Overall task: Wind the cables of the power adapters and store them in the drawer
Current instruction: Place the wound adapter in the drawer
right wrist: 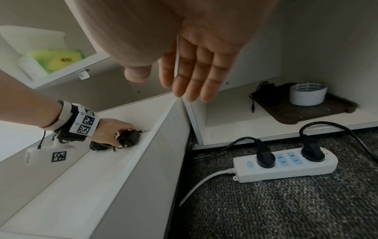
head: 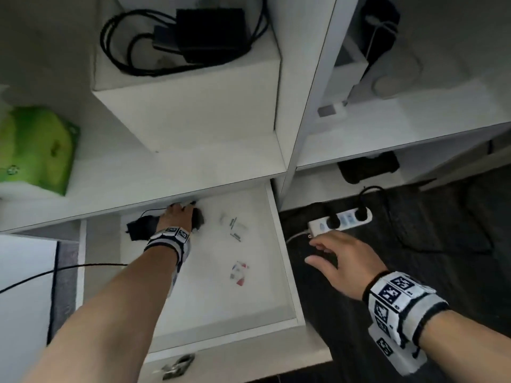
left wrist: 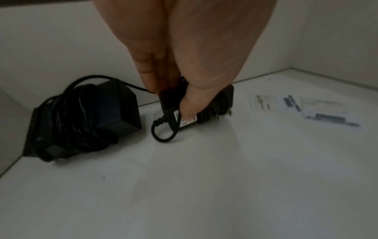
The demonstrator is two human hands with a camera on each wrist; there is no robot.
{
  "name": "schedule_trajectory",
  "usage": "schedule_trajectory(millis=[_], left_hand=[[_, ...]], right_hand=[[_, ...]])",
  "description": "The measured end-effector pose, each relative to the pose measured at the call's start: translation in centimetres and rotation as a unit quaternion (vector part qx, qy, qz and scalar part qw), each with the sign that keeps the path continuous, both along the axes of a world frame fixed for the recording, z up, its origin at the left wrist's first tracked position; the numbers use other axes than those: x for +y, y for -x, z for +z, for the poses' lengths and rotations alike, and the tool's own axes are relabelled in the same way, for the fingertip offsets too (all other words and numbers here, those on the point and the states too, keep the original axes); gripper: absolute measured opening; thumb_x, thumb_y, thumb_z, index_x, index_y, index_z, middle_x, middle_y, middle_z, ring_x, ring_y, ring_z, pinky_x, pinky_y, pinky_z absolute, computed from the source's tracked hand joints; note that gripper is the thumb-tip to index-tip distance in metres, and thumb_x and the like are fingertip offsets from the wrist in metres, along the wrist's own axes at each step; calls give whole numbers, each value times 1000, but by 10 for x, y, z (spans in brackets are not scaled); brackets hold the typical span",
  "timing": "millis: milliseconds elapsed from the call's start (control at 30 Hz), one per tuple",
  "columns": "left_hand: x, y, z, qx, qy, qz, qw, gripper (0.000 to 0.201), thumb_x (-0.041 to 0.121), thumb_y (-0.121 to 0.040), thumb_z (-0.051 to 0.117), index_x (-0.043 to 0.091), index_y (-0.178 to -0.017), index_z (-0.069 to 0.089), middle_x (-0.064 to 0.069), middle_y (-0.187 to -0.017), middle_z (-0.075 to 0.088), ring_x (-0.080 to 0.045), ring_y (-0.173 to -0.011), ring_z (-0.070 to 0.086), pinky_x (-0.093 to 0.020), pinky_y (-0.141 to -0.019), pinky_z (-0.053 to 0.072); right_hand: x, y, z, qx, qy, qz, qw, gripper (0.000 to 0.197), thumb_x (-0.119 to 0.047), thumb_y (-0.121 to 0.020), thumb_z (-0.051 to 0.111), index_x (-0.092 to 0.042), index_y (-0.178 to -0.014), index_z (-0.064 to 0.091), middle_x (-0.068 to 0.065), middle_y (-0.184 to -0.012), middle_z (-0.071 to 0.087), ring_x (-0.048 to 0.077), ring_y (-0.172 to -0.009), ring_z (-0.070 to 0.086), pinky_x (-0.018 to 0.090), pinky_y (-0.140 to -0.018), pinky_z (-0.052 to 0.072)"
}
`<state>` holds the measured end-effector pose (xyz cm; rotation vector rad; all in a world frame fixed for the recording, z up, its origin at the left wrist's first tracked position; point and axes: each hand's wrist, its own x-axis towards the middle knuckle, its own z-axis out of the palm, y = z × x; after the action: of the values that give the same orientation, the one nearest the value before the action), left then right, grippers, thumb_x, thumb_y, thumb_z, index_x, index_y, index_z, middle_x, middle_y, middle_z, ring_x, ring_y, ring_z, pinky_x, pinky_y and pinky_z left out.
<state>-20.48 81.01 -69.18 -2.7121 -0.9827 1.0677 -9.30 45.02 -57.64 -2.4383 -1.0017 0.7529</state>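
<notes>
My left hand (head: 177, 214) reaches to the back of the open white drawer (head: 284, 272) and grips a small black power adapter (left wrist: 196, 106) with its cable wound round it, resting on the drawer floor. Just left of it lies a larger black adapter (left wrist: 85, 119) with wound cable, in the drawer's back corner. My right hand (head: 331, 261) hovers open, fingers straight, over the dark carpet right of the drawer, holding nothing. Another black adapter with loose cable (head: 193, 37) sits on a white box on the shelf above.
Small paper packets (head: 235, 228) lie on the drawer floor. A white power strip (right wrist: 286, 165) with two black plugs lies on the carpet. A black tray with a white tub (right wrist: 306, 97) sits in the low cabinet. A green packet (head: 36, 150) sits on the left shelf.
</notes>
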Motion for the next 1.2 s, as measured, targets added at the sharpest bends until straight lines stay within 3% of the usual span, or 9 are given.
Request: schedule_trajectory(millis=[133,233,333,433,567,833,1033,1200], left_hand=[[-7,1,-5,-17,5,13,1000,73,15,-87,59,17,-148,20,-21,-145,30,-40,-130,37,-47,-100,40],[-21,2,26,-9,2,4,1000,78,16,-85,59,18,-149,14,-20,-147,26,-39,-133,34,-48,-102,38],[-42,-5,73,-8,28,-4,1000,69,14,-84,56,15,-145,24,-19,-140,34,-39,-130,38,-50,-100,42],[-73,-13,141,4,64,-19,998,65,11,-78,61,14,-135,32,-15,-133,42,-37,-125,42,-49,-95,45],[-121,-31,241,6,98,-82,992,55,29,-87,60,17,-136,38,-11,-134,47,-33,-122,49,-44,-94,47],[-226,-101,504,-139,105,-251,952,33,42,-92,50,26,-121,54,-2,-120,61,-28,-110,59,-39,-85,48],[-305,-172,673,-254,125,-383,879,28,42,-90,53,24,-111,56,-2,-106,63,-27,-98,62,-37,-76,51],[-421,-193,733,-327,237,-419,813,30,39,-89,55,26,-116,58,4,-109,67,-24,-98,64,-37,-83,50]], right_hand=[[-8,-10,-6,-12,-12,-9,1000,37,-50,-86,59,-25,-113,64,-9,-103,64,11,-95,60,34,-82,53],[-10,-7,15,-13,-14,-29,999,36,-49,-87,59,-25,-112,65,-8,-104,64,11,-95,60,35,-83,53],[-8,1,57,-10,-20,-35,999,33,-46,-87,61,-23,-111,65,-7,-104,63,13,-98,59,34,-84,52],[-3,7,117,-19,-45,-24,999,30,-41,-87,63,-19,-108,67,-2,-103,65,19,-97,60,38,-82,53],[-3,7,214,-41,-58,-30,997,33,-43,-89,59,-18,-110,65,0,-103,64,21,-100,59,36,-86,51],[-44,-19,445,-99,-95,-113,984,31,-40,-90,59,-19,-113,63,0,-106,63,20,-102,58,35,-91,49],[-128,-32,577,-174,-132,-263,940,28,-35,-88,62,-18,-110,65,1,-103,65,21,-98,59,31,-87,47],[-234,-6,619,-196,-94,-385,897,25,-33,-90,58,-19,-110,64,1,-104,64,22,-99,58,35,-84,50]])
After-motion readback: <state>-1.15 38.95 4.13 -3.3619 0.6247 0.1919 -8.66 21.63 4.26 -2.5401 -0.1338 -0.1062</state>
